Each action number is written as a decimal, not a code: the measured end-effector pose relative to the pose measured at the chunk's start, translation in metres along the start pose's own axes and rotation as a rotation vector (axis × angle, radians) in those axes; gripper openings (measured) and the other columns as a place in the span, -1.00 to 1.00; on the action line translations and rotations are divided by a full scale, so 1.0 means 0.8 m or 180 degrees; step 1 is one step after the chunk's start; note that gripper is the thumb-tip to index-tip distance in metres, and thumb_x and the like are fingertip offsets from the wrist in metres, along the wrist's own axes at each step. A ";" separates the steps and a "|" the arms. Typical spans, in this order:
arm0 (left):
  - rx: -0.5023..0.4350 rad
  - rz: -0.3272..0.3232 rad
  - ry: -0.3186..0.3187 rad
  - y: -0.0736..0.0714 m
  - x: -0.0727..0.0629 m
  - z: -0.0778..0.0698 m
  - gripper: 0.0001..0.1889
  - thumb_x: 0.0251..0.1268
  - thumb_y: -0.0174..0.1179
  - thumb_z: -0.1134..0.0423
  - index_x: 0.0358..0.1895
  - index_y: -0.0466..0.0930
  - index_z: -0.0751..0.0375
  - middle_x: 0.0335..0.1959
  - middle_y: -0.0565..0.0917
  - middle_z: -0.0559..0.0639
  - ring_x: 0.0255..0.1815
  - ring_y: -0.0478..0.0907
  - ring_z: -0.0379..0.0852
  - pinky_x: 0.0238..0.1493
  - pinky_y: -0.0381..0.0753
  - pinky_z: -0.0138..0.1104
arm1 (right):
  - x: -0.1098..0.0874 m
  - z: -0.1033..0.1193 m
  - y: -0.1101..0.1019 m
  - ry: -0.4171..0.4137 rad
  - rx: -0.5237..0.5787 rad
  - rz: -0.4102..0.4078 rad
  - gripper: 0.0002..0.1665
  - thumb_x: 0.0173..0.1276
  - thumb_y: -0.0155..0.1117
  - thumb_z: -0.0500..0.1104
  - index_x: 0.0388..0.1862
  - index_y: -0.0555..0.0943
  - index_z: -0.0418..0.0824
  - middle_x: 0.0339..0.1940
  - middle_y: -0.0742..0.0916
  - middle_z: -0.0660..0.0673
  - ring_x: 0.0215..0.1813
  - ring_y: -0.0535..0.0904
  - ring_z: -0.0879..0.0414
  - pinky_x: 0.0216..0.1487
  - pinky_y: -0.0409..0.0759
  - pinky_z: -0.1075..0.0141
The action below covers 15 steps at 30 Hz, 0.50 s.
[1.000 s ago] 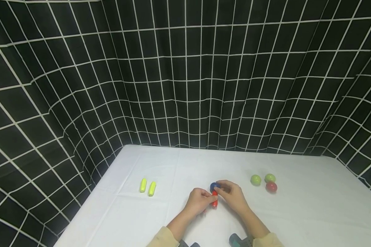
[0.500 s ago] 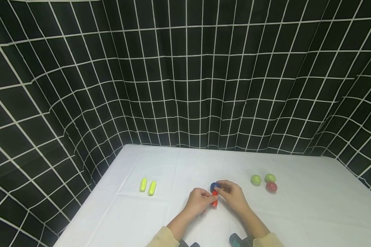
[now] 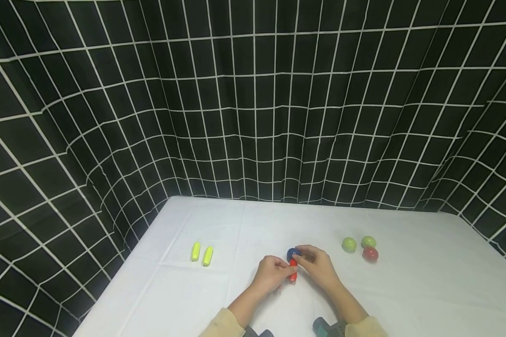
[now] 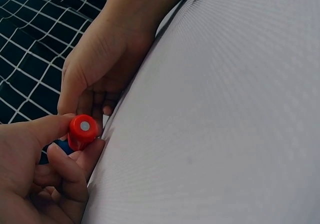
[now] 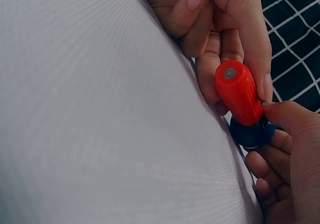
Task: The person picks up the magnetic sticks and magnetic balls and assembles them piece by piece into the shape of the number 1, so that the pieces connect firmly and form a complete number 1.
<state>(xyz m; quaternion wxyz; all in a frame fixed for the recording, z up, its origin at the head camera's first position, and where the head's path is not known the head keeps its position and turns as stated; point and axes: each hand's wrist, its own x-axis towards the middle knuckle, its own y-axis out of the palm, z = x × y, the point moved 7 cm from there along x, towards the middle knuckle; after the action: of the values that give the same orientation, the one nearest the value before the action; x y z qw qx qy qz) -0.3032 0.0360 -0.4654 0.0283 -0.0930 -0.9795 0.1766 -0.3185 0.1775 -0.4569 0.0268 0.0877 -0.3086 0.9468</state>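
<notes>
Between thumb and fingers my left hand (image 3: pixel 271 275) pinches a short red rod (image 5: pixel 239 91) with a round grey metal dot on its end face. A shiny blue ball (image 3: pixel 293 253) sits against the rod's far end, and my right hand (image 3: pixel 319 268) grips it from the right with thumb and fingers. Both hands are close over the white cloth, fingertips nearly meeting where rod and ball join. In the left wrist view the red rod (image 4: pixel 83 129) points its end at the camera, and most of the blue ball (image 4: pixel 64 146) is hidden behind fingers.
On the left of the white table (image 3: pixel 152 290) lie two yellow rods, a left one (image 3: pixel 196 252) and a right one (image 3: pixel 208 256). To the right sit two green balls (image 3: pixel 349 245) and a red ball (image 3: pixel 370 254). A dark gridded curtain (image 3: pixel 278 117) surrounds the table's back and sides.
</notes>
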 end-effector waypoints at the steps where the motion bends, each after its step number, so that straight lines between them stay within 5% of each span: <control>1: -0.0001 0.0002 -0.0007 -0.001 0.000 0.000 -0.73 0.08 0.29 0.08 -0.49 0.65 0.26 -0.80 0.53 -0.14 -0.89 0.25 -0.37 -0.81 0.23 -0.57 | 0.000 0.000 0.001 0.0003 0.0004 0.0006 -0.60 0.19 0.33 -0.07 -0.03 0.60 -0.23 -0.09 0.71 -0.18 -0.14 0.63 0.06 -0.07 0.61 0.15; 15: -0.0008 -0.0029 -0.0118 -0.001 0.000 0.002 -0.75 0.09 0.27 0.11 -0.48 0.64 0.26 -0.80 0.51 -0.15 -0.88 0.25 -0.35 -0.82 0.21 -0.56 | -0.008 -0.008 -0.012 0.0166 0.0018 -0.0046 -0.47 0.26 0.26 0.04 0.10 0.52 -0.25 0.07 0.65 -0.24 0.12 0.57 -0.13 0.12 0.52 0.03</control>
<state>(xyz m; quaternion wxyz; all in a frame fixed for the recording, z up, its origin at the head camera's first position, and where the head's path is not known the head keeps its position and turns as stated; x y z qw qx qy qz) -0.3036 0.0347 -0.4667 0.0108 -0.0854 -0.9805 0.1769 -0.3119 0.1889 -0.4576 0.0415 0.0652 -0.3045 0.9494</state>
